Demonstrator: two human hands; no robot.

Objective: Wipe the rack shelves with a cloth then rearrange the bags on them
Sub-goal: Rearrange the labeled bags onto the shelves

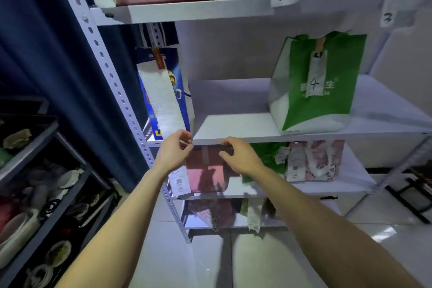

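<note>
left hand [174,153] pinches receipt [163,100] end on blue bag [178,77], likely to shift it; right hand [238,155] loosely curled, empty, at shelf [233,124] lip

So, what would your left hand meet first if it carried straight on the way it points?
Most likely the paper slip hanging down the blue bag, just above the left hand. Depth is unclear, so the fingers may already touch it.
</note>
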